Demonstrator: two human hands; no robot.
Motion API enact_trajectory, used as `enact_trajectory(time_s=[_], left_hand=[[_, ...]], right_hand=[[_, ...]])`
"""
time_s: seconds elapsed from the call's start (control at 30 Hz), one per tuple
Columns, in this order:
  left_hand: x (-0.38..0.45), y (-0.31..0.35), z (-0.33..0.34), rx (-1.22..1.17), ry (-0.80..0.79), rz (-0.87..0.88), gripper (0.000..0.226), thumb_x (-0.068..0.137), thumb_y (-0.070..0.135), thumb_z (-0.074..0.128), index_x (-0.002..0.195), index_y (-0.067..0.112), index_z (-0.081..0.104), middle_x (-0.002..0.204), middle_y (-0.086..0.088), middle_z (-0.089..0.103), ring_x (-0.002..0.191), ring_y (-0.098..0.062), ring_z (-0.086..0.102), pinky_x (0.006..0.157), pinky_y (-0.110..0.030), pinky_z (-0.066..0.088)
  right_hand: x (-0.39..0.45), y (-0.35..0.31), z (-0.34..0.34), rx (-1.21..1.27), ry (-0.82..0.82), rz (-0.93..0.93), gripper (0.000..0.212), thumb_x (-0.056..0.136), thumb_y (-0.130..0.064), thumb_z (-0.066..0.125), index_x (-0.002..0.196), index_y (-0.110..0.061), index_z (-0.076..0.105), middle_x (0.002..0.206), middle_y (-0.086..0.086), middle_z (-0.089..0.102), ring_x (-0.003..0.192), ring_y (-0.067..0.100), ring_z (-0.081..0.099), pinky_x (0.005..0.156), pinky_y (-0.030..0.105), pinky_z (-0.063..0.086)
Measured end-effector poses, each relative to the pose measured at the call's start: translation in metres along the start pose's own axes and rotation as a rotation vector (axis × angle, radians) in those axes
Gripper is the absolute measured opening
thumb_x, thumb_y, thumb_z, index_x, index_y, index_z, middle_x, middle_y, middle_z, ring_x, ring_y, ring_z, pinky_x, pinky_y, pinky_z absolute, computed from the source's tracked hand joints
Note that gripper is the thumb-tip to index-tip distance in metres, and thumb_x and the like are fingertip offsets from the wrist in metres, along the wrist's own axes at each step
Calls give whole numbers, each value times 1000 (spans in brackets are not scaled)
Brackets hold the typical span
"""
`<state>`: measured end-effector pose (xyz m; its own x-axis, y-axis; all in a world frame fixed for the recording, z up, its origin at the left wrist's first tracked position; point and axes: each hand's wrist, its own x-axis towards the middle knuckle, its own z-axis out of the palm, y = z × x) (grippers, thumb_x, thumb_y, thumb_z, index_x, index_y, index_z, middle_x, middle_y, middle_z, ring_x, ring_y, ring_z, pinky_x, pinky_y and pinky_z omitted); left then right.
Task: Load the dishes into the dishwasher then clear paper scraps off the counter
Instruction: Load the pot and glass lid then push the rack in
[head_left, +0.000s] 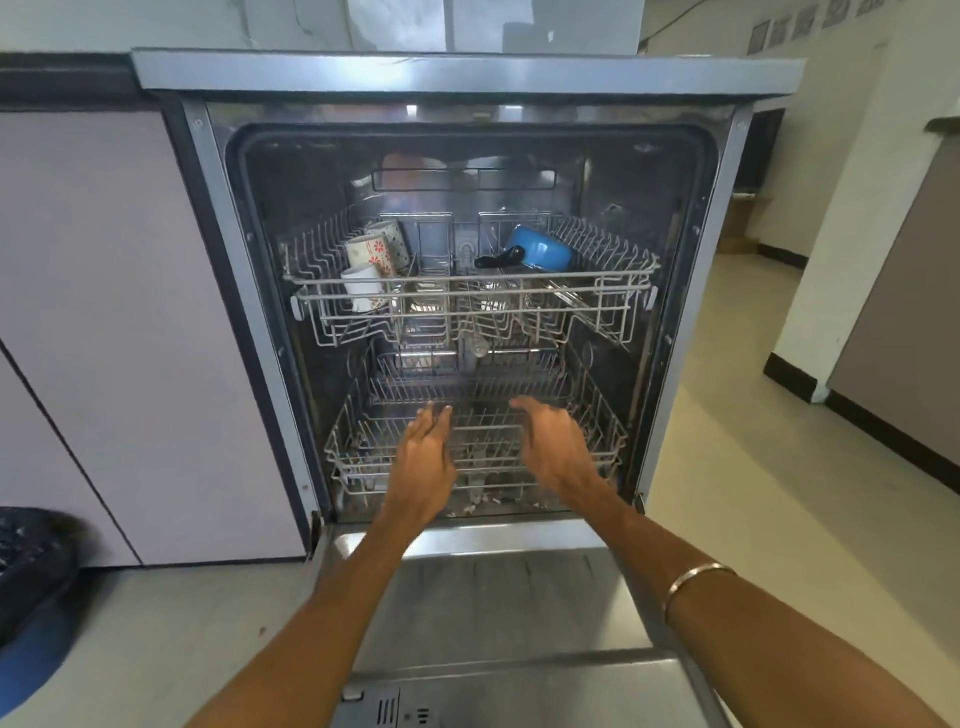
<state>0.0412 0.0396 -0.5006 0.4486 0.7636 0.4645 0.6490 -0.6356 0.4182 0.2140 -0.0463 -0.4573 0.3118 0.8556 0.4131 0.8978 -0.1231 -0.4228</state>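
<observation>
both hands reach into an open steel dishwasher (467, 78), left hand (423, 457) and right hand (553, 447) with fingers straight and empty, over the bare wire lower rack (353, 457). loading looks under way; next likely calls for gripping that rack's front rail. three ceramic mugs (371, 260) and a glossy blue pan (540, 249) sit in the upper rack (613, 291).

open dishwasher (218, 218), mugs (371, 260), blue pan (540, 252)

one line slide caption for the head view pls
Both open hands, left hand and right hand, reach over the empty wire lower rack; patterned mugs and blue saucepan sit above.
</observation>
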Motion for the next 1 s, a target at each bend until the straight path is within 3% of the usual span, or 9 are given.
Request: enact_trajectory(time_s=[0.1, 0.17, 0.2, 0.3, 0.37, 0.47, 0.67, 0.83, 1.0], left_hand=[[9, -4, 18, 1, -173, -44, 74, 94, -8, 43, 158, 9, 11, 166, -10, 0, 153, -27, 4, 124, -45, 13], [17, -4, 31, 84, -265, -41, 77, 95, -4, 47, 158, 10, 5, 166, -8, -2, 153, -27, -1, 124, -45, 11], [22, -3, 38, 112, -271, -40, 77, 95, -2, 50, 158, 10, 7, 166, -8, 2, 153, -29, 1, 124, -45, 12], [37, -7, 46, 123, -248, -69, 68, 90, -5, 59, 151, 9, 32, 153, -15, 37, 143, -34, 33, 115, -46, 36], [49, -17, 46, 57, -281, -145, 57, 89, -6, 59, 141, 11, 47, 133, -17, 53, 118, -32, 57, 99, -43, 51], [54, -22, 43, -16, -240, -239, 40, 96, -2, 50, 133, 10, 58, 119, -18, 60, 98, -30, 64, 86, -43, 57], [40, -7, 42, -16, -218, -249, 43, 92, -7, 55, 130, 12, 56, 118, -15, 57, 97, -28, 63, 86, -41, 57], [25, 0, 24, -75, -226, -325, 15, 94, 5, 59, 107, 2, 67, 91, -7, 63, 78, -18, 59, 74, -42, 57], [1, 9, 15, -62, -236, -317, 19, 98, 21, 58, 101, 6, 69, 97, -12, 69, 88, -23, 64, 73, -33, 52]], right_hand=[[-2, 12, 31, 25, -96, 54, 54, 97, -1, 46, 148, -18, 40, 128, 16, 62, 111, 30, 63, 92, 37, 51], [2, 19, 50, 20, -229, 78, 62, 100, -7, 44, 156, -14, 19, 157, 14, 32, 143, 33, 33, 115, 44, 35], [4, 22, 57, 19, -292, 97, 67, 101, -10, 44, 158, -14, 9, 159, 18, 28, 146, 35, 27, 117, 48, 30], [11, 25, 71, 171, -325, 201, 66, 104, -18, 43, 157, -20, 5, 125, 28, 59, 111, 40, 60, 95, 52, 50], [14, 28, 76, 239, -245, 248, 52, 104, -21, 43, 151, -19, 20, 110, 23, 64, 93, 34, 64, 76, 43, 55], [21, 33, 80, 132, -194, 171, 40, 102, -12, 47, 138, -14, 32, 93, 17, 66, 81, 33, 66, 61, 38, 51], [30, 33, 73, 41, -289, 236, 50, 100, -7, 47, 147, -15, 31, 118, 24, 63, 106, 41, 62, 86, 45, 51], [8, 29, 66, -213, -337, 180, 30, 102, -16, 45, 129, -6, 50, 122, 16, 62, 112, 32, 60, 87, 36, 47], [-17, 27, 57, -309, -366, 157, 30, 100, -21, 46, 126, -6, 54, 123, 16, 61, 113, 31, 60, 93, 36, 48]])
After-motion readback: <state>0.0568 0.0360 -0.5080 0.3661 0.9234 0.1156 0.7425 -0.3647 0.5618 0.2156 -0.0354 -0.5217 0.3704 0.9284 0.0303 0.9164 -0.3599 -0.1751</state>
